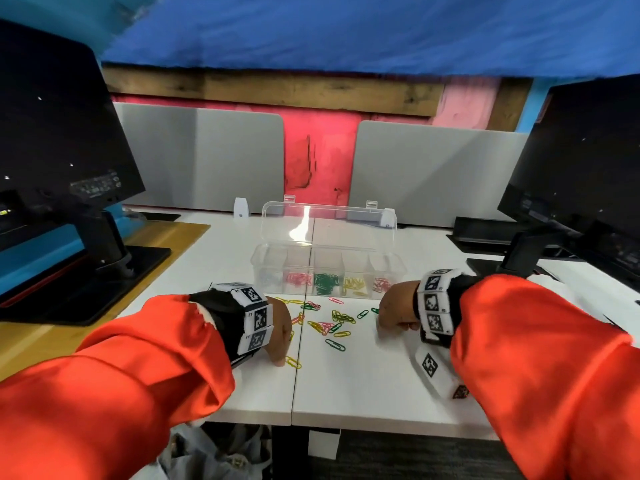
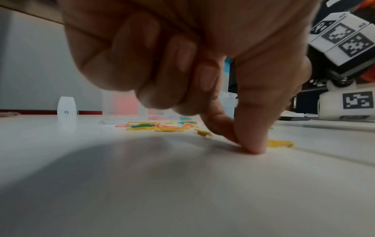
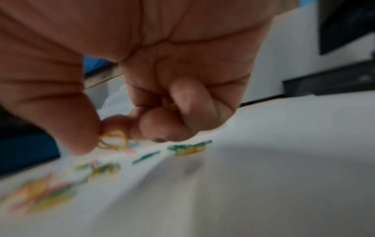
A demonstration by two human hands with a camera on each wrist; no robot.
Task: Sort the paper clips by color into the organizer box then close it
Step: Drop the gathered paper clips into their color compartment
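A clear organizer box (image 1: 258,268) stands mid-table with its lid (image 1: 346,230) raised; its compartments hold red, green, yellow and pink clips. Loose coloured paper clips (image 1: 332,323) lie scattered in front of it. My left hand (image 1: 278,358) is down on the table, other fingers curled, thumb and index tip (image 2: 252,149) pinching the end of a yellow paper clip (image 2: 281,143). My right hand (image 1: 382,322) hovers low at the right of the pile. It pinches yellow paper clips (image 3: 113,141) between thumb and index, and more yellow shows inside its curled fingers.
Black monitors stand at the left (image 1: 59,133) and right (image 1: 581,161), their bases on the desk. Grey divider panels (image 1: 207,157) close the back. A seam (image 1: 298,375) runs down the white table. A grey bag (image 1: 214,452) lies below the front edge.
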